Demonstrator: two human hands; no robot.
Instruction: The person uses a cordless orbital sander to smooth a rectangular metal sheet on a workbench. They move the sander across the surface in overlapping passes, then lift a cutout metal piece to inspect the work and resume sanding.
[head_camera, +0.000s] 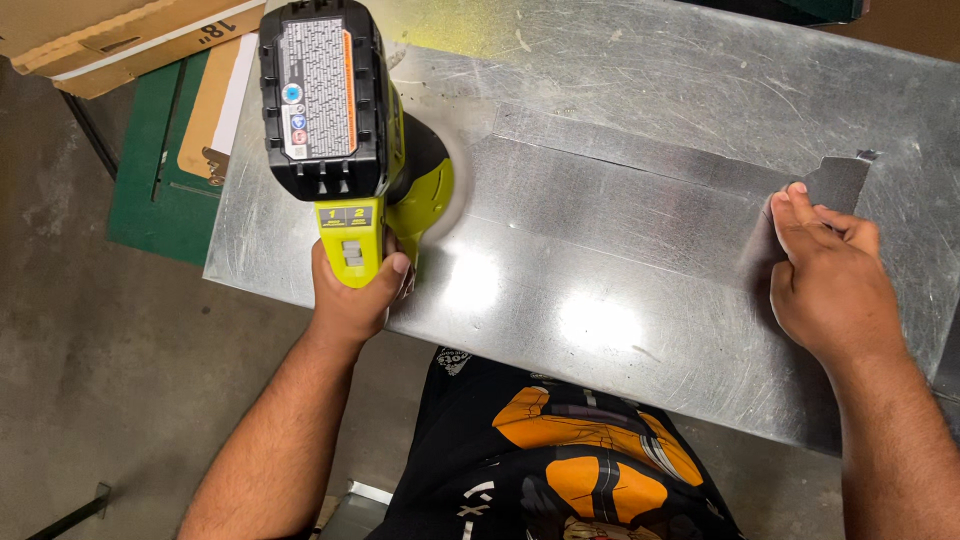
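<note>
Concrete floor (120, 380), grey and stained, surrounds the work area. Above it stands the counter (640, 330), topped with scratched, galvanised sheet metal that reflects two bright light spots near its front edge. A separate strip of sheet metal (640, 205) lies flat across the counter top, running from the centre toward the right side.

At upper left, a green board (150, 190) rests on the floor beside the counter, with brown cardboard (120, 35) partly over it.

The cordless power tool (345, 140), yellow-green with a large black battery pack facing the camera, stands at the left part of the counter. Its round working head (450, 185) is blurred and sits against the sheet surface at the left end of the strip.

The left hand (350, 295) has its grip closed fully around the tool handle, thumb wrapped over the side below the battery.

The right hand (825, 275) lies flat on the right end of the strip, fingers together and extended, pressing down; it clasps nothing. A small jagged metal corner (865, 156) projects just beyond the fingertips.
</note>
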